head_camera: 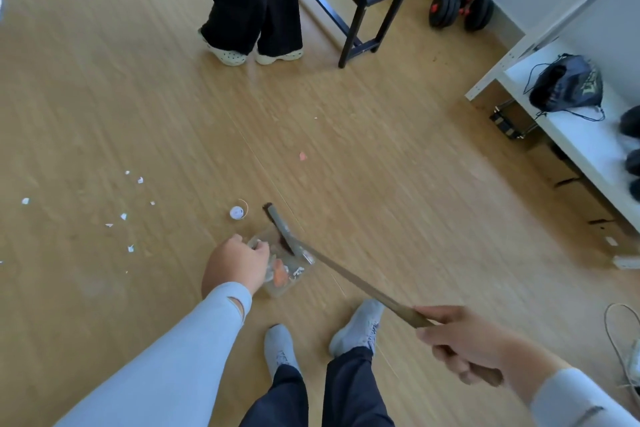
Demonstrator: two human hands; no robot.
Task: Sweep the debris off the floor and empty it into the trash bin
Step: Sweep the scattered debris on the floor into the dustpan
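Debris (282,274) in pan, beside left fingers (260,248)

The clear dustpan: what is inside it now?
Inside the dustpan lie an orange scrap and whitish bits. The left hand and brush cover part of it.

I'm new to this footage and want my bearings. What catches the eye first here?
At bottom centre, the left hand steadies a clear dustpan holding scraps, while the right hand works a long-handled broom at its mouth. White paper bits lie scattered to the left, and a second person's legs stand at the top.
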